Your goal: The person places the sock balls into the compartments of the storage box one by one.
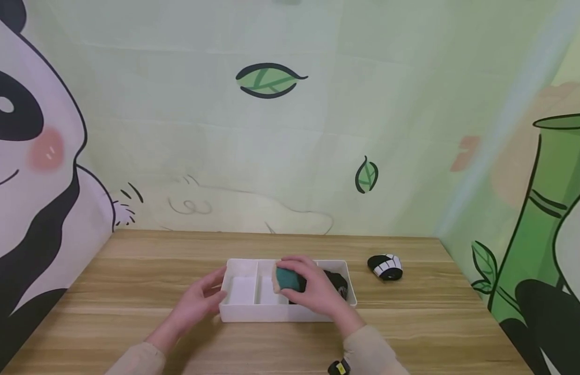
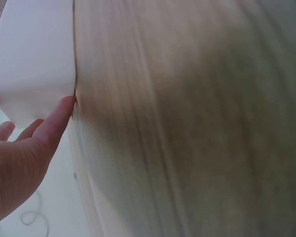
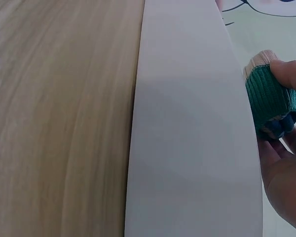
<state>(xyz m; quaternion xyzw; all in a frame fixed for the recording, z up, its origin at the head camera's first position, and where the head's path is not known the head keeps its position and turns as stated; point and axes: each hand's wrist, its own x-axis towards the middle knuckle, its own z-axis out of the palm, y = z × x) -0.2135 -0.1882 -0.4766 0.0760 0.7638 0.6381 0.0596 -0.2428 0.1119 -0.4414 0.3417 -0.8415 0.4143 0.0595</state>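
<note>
A white divided tray (image 1: 252, 312) sits on the wooden table (image 1: 130, 276). My right hand (image 1: 313, 289) grips a rolled green and beige sock (image 1: 289, 278) over the tray's middle. In the right wrist view the sock (image 3: 269, 94) shows beside the tray's white wall (image 3: 192, 138), held by my fingers (image 3: 291, 74). My left hand (image 1: 201, 302) rests its straight fingers against the tray's left end. The left wrist view shows a fingertip (image 2: 64, 106) touching the tray corner (image 2: 34, 59). A dark rolled sock (image 1: 340, 284) lies in the tray's right compartment.
A black and white rolled sock (image 1: 386, 266) lies on the table right of the tray. Panda and bamboo wall panels (image 1: 271, 130) close in the table at the back and both sides.
</note>
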